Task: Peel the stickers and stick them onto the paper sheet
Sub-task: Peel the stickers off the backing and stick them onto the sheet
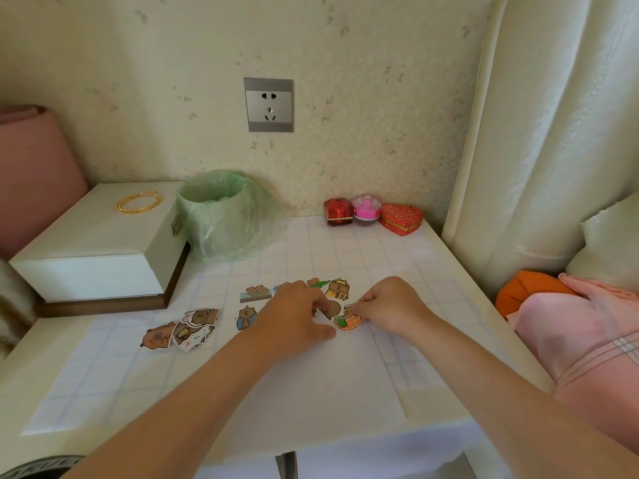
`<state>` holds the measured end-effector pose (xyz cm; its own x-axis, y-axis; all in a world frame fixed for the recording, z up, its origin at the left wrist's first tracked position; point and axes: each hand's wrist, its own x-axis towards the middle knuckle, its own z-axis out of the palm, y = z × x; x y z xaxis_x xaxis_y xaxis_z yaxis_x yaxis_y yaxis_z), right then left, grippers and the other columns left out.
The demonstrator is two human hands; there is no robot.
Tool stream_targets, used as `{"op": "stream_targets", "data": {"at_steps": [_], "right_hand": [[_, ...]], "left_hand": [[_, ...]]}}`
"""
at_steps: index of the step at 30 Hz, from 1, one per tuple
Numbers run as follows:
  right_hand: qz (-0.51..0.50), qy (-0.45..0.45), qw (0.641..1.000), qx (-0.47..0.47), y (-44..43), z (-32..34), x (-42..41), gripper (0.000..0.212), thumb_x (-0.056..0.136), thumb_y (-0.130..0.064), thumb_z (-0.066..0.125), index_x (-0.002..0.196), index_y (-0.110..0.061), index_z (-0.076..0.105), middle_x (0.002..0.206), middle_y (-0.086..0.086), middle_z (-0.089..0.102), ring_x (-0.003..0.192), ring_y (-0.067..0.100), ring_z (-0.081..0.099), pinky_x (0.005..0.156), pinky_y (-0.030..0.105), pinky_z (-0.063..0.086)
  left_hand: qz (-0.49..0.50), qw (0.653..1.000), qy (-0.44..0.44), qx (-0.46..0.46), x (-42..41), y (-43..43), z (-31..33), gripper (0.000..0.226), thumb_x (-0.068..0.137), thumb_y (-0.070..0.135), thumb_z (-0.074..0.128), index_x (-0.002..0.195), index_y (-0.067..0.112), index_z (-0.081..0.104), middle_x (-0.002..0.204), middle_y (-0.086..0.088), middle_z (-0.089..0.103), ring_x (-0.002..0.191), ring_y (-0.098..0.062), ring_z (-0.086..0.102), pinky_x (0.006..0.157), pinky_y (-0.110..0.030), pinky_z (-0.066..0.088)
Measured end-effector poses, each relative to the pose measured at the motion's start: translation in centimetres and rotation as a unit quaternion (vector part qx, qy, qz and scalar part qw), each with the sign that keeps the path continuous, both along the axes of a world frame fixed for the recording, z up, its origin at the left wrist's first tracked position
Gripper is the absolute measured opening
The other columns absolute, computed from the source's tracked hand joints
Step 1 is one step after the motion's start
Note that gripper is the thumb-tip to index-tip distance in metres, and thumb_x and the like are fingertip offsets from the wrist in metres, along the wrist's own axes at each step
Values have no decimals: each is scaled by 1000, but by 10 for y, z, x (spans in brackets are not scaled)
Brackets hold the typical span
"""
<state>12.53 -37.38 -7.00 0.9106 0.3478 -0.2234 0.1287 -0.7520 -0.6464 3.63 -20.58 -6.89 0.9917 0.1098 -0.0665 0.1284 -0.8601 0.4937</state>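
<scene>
Pale wallpaper backs the tabletop [41, 357] carrying the paper sheet [311, 382]. At the sheet's far edge the right hand [389, 305] pinches an orange sticker [348, 322]. It looks thin, floppy and tacky, so it is best held by its rim. The left hand [297, 314] rests beside it; I cannot tell its grip.

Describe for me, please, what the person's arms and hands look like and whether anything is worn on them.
Both arms are bare: the left forearm and right forearm show no sleeve up to the picture's bottom edge. The left hand and right hand wear no gloves, and no watch, bracelet or ring shows on the wrists or visible fingers.
</scene>
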Motion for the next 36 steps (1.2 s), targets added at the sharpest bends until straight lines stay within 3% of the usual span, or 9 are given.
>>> {"op": "stream_targets", "data": {"at_steps": [4, 10, 16, 25, 28, 30, 36], "right_hand": [[17, -15, 1000, -8, 0, -4, 2, 10, 85, -31, 77, 83, -22, 82, 83, -4, 76, 81, 13, 69, 78, 36, 59], [42, -21, 999, 8, -3, 0, 2, 10, 89, -25, 74, 90, -18, 81, 88, -3, 76, 82, 12, 68, 75, 30, 55], [27, -22, 999, 8, -2, -3, 3, 10, 89, -27, 74, 90, -19, 81, 89, -4, 76, 84, 11, 68, 81, 34, 57], [20, -49, 998, -30, 3, -7, 1, 12, 88, -31, 74, 90, -22, 81, 86, -4, 75, 74, 11, 67, 71, 34, 58], [31, -61, 996, -48, 3, -7, 1, 13, 89, -31, 72, 93, -21, 81, 85, -4, 75, 63, 7, 60, 57, 27, 46], [34, -63, 996, -50, 4, -7, 1, 13, 89, -31, 73, 93, -21, 80, 84, -4, 74, 62, 7, 59, 56, 26, 44], [37, -19, 999, -17, 3, -3, 4, 15, 91, -28, 72, 94, -17, 81, 90, 2, 76, 83, 19, 70, 76, 35, 57]], "left_hand": [[-3, 1000, -4, 0, 0, 0, -2, 30, 75, 45, 81, 92, 45, 57, 102, 9, 52, 96, -7, 46, 75, -20, 38], [-3, 1000, -6, 6, 0, 0, -3, 28, 76, 46, 80, 94, 44, 58, 104, 8, 52, 100, -9, 45, 77, -21, 38], [-3, 1000, -5, 5, 2, 1, -4, 28, 75, 47, 80, 97, 42, 62, 104, 8, 52, 101, -9, 45, 79, -23, 40], [-10, 1000, -9, 19, 1, 2, -6, 31, 76, 47, 79, 103, 39, 66, 104, 7, 52, 103, -12, 44, 86, -28, 44], [-14, 999, -9, 28, 1, 1, -6, 32, 78, 46, 77, 106, 39, 66, 106, 6, 51, 106, -12, 43, 90, -31, 45], [-13, 999, -9, 28, 0, 1, -7, 32, 77, 47, 77, 106, 39, 65, 105, 7, 51, 106, -12, 43, 91, -32, 46], [-9, 1000, -9, 21, 2, 2, -7, 31, 76, 47, 78, 103, 39, 65, 105, 7, 51, 104, -11, 44, 85, -27, 43]]}}
